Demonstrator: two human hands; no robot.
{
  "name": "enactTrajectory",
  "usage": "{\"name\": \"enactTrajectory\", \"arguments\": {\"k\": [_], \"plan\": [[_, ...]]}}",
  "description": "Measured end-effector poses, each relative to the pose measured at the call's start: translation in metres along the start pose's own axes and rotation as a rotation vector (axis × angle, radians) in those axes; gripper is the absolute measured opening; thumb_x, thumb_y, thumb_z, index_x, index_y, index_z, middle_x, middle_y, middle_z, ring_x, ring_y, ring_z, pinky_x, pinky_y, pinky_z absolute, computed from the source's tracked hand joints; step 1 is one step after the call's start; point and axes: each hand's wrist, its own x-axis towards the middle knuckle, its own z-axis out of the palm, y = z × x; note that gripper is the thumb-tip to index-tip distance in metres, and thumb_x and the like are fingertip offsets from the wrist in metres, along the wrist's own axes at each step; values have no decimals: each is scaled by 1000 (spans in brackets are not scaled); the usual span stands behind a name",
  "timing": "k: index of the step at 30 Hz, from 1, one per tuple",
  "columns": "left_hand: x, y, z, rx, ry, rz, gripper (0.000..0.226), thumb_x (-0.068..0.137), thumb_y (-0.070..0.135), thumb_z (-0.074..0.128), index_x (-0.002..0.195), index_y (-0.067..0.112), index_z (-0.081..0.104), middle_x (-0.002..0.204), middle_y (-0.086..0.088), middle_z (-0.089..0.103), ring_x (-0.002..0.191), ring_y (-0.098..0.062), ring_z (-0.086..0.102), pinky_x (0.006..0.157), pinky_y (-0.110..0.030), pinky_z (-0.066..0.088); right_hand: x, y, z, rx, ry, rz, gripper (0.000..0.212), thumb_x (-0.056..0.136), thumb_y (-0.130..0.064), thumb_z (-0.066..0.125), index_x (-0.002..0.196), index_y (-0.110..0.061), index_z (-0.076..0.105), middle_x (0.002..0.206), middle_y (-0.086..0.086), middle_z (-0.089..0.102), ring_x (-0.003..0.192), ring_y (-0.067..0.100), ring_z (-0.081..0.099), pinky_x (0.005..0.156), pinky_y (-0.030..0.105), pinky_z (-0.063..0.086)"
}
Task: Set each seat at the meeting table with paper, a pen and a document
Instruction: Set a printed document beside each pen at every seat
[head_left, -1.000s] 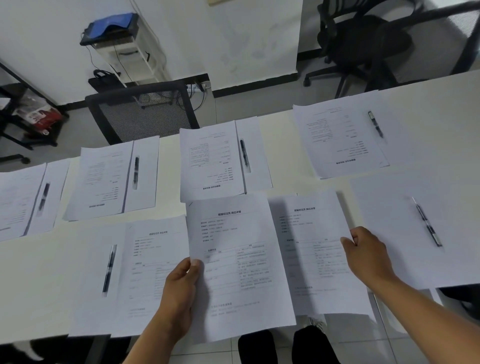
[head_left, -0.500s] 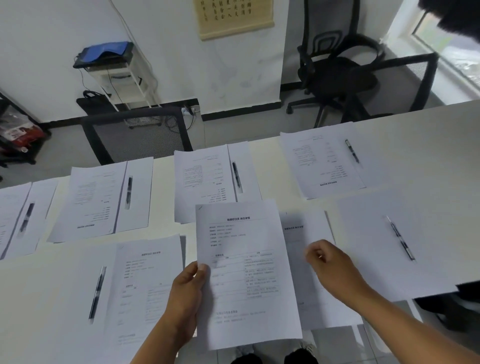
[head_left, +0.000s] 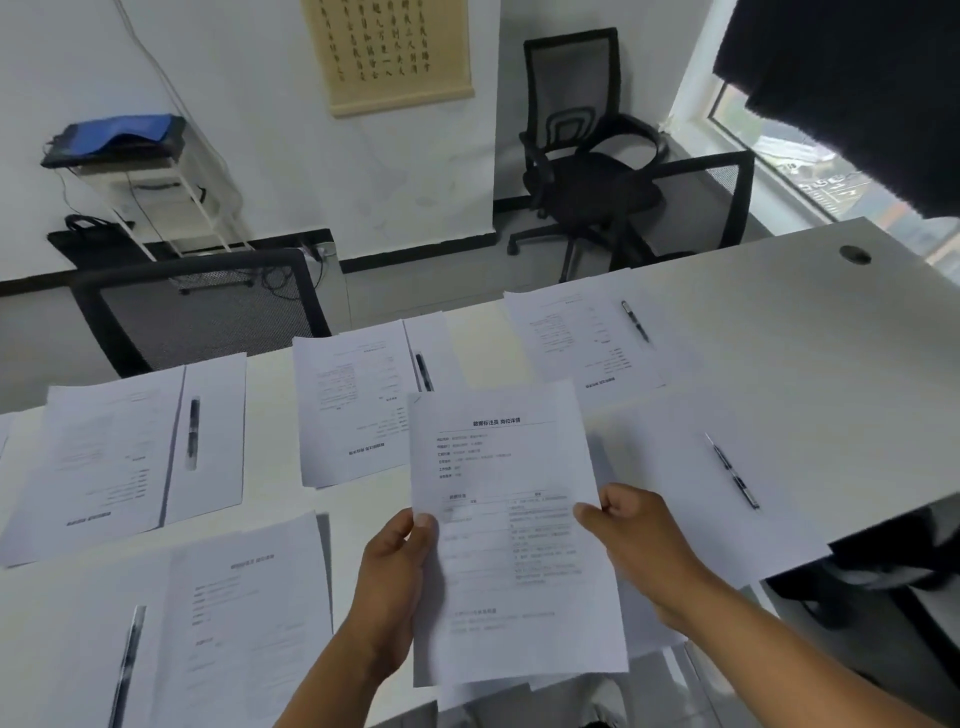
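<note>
A printed document (head_left: 511, 519) is held up over the near edge of the white meeting table (head_left: 789, 322). My left hand (head_left: 389, 582) grips its left edge and my right hand (head_left: 639, 545) pinches its right edge. More sheets lie under it, mostly hidden. To the right, a blank paper (head_left: 691, 467) carries a pen (head_left: 732, 470). At near left lies a set of paper, printed document (head_left: 249, 613) and pen (head_left: 127, 660). Across the table are three sets, each with a document and a pen (head_left: 423, 371).
A mesh office chair (head_left: 202, 306) stands at the far side of the table, another chair (head_left: 582, 156) by the wall. A small shelf (head_left: 150, 187) with a blue-topped device stands at left. A window is at right. A cable hole (head_left: 854, 254) marks the table's right end.
The view has tilted up. My right hand moved left from the sheet on the table and took hold of the right edge of the document that my left hand holds.
</note>
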Motion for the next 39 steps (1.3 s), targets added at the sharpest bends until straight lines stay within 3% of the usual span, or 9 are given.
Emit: {"name": "enactTrajectory", "arguments": {"k": [5, 9, 13, 16, 21, 26, 30, 35, 39], "plan": [[0, 8, 39, 118, 45, 51, 34, 114, 25, 54, 98, 15, 82, 100, 2, 85, 89, -21, 78, 71, -33, 62, 9, 12, -34, -2, 56, -27, 50, 98, -16, 71, 71, -20, 29, 65, 0, 29, 60, 17, 25, 57, 31, 21], [4, 6, 85, 154, 58, 53, 29, 112, 24, 59, 102, 15, 85, 106, -1, 84, 104, -33, 77, 88, -58, 67, 28, 30, -79, -22, 76, -38, 52, 99, -16, 71, 70, -20, 29, 61, -5, 29, 58, 14, 25, 53, 26, 24], [6, 0, 146, 145, 80, 31, 26, 110, 19, 64, 96, 8, 83, 105, -4, 84, 100, -33, 79, 77, -44, 66, 53, 54, -138, -36, 44, -8, 50, 100, -19, 71, 69, -20, 32, 59, -5, 35, 59, 14, 33, 54, 28, 28], [8, -4, 194, 129, 108, -5, 26, 108, 17, 67, 91, 5, 81, 101, -5, 84, 97, -34, 79, 80, -47, 68, 71, 66, -181, -75, 23, 17, 45, 101, -24, 70, 68, -17, 40, 57, -5, 49, 56, 11, 46, 54, 29, 37], [18, -6, 276, 145, 135, -2, 20, 104, 12, 72, 97, -7, 74, 99, -8, 85, 92, -33, 82, 83, -52, 69, 102, 85, -258, -133, 45, 27, 42, 101, -28, 68, 71, -18, 41, 54, -12, 44, 48, 6, 39, 52, 26, 33], [30, -5, 335, 197, 129, -21, 17, 105, 12, 71, 95, 3, 81, 90, -1, 85, 82, -26, 83, 69, -32, 67, 127, 107, -312, -162, 61, 58, 43, 100, -28, 69, 68, -18, 42, 56, -9, 46, 52, 10, 40, 57, 32, 34], [45, -12, 377, 313, 93, -40, 19, 106, 13, 66, 97, 10, 83, 91, -5, 84, 81, -24, 82, 67, -30, 66, 141, 127, -351, -197, 107, 94, 45, 99, -28, 69, 69, -20, 36, 60, -5, 37, 61, 17, 34, 61, 35, 29], [70, -23, 421, 547, 46, -29, 23, 100, 24, 69, 84, 11, 78, 76, 3, 81, 73, -20, 81, 74, -48, 70, 149, 146, -390, -270, 153, 146, 48, 99, -28, 68, 70, -21, 30, 62, -3, 30, 62, 18, 29, 62, 35, 26], [82, -28, 444, 712, 40, -26, 28, 90, 32, 65, 81, 6, 73, 74, -8, 78, 62, -24, 73, 72, -51, 67, 156, 157, -405, -319, 162, 172, 47, 99, -27, 67, 71, -20, 30, 62, -1, 31, 62, 19, 29, 61, 35, 27]]}}
